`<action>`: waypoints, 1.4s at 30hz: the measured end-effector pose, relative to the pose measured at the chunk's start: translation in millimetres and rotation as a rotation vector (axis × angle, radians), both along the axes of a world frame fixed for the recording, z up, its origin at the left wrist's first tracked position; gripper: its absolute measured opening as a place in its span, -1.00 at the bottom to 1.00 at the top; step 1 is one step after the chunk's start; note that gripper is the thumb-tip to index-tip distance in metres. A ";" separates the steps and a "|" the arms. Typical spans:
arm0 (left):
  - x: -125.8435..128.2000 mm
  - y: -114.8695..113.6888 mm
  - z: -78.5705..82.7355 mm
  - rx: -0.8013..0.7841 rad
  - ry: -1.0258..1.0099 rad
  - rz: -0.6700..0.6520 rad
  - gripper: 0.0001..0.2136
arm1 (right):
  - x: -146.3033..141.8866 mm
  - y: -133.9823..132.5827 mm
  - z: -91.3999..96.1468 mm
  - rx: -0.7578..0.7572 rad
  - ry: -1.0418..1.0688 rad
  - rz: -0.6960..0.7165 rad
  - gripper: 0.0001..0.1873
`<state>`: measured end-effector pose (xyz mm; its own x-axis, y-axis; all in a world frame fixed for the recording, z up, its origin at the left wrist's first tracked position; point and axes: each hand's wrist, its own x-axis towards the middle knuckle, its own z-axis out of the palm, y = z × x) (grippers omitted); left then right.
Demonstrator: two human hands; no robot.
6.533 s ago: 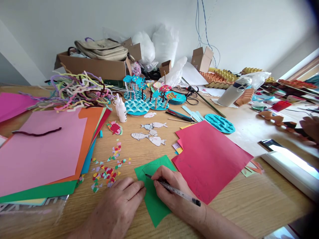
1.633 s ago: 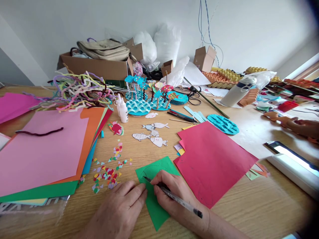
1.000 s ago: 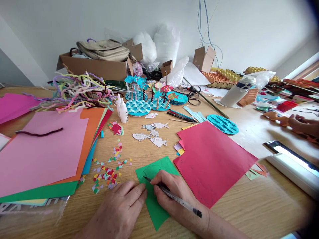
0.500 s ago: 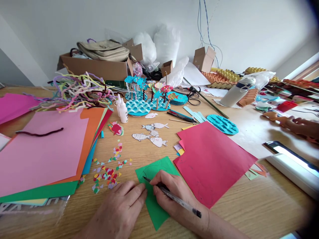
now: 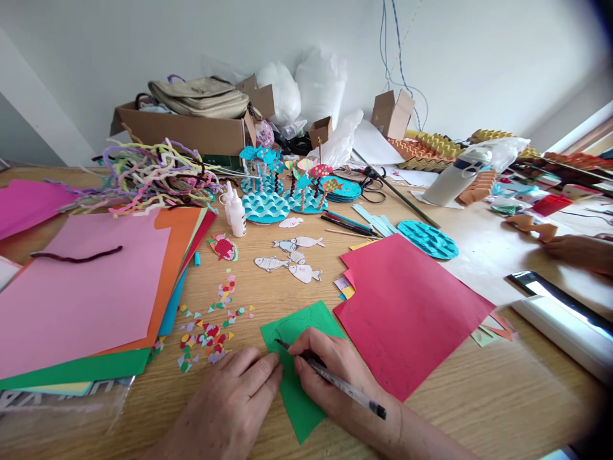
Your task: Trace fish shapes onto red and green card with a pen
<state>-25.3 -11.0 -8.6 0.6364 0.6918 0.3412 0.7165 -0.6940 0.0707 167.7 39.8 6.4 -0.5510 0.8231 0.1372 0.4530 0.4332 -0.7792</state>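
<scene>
A small green paper sheet (image 5: 297,393) lies on the wooden table (image 5: 479,396) at the near edge, with a faint pen outline on its upper part. My right hand (image 5: 330,374) is closed round a clear pen (image 5: 335,380), whose tip rests on the green paper. My left hand (image 5: 225,402) lies flat beside it, fingers stretched out, fingertips pressing the paper's left edge. A red sheet (image 5: 407,306) lies just right of the green paper.
A stack of coloured sheets (image 5: 90,287) covers the left. Confetti scraps (image 5: 205,332), paper fish (image 5: 292,259), glue bottles (image 5: 234,214), pipe cleaners (image 5: 153,172) and blue wave discs (image 5: 268,206) lie ahead. Another person's hand (image 5: 582,252) works at the right, near a white box (image 5: 560,322).
My hands have hardly moved over the last second; the pen tip stays on the green paper. The other person's hand at the right has shifted slightly.
</scene>
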 end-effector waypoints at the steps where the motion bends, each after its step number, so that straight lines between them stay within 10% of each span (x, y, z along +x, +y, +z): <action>1: -0.2 0.0 0.5 -0.004 0.012 -0.001 -0.64 | 0.1 -0.2 0.3 -0.004 -0.001 0.003 -0.87; 42: 0.6 0.2 3.8 0.011 0.000 0.006 -0.62 | 0.0 0.1 -1.0 0.019 0.031 -0.001 -0.87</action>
